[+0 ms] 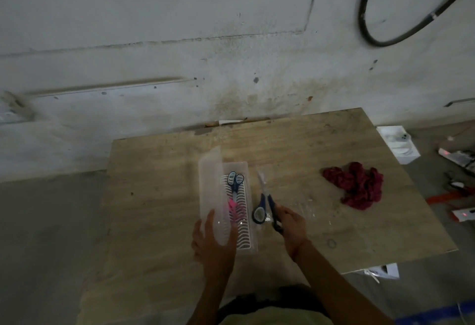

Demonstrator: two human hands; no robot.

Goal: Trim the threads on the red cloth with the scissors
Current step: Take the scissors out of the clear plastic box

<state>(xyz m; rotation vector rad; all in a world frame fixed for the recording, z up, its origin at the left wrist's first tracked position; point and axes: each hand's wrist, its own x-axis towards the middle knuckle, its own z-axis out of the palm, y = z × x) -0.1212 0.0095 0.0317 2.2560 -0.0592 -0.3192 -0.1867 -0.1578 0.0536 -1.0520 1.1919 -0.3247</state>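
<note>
Trimming not begun. Right hand [291, 224] grasps the scissors [261, 202] just right of the open box [244, 167]. Left hand [210, 243] holds its clear lid [212, 183]. Red cloth [356, 185] lies crumpled and untouched, well apart at right.

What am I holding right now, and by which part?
The right grip holds the scissors by one handle loop. The left grip holds the clear lid at its near end.

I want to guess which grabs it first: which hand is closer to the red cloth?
Right. The right hand, gripping scissors, is to the left of the cloth. The left hand is farther left still, holding the box lid.
</note>
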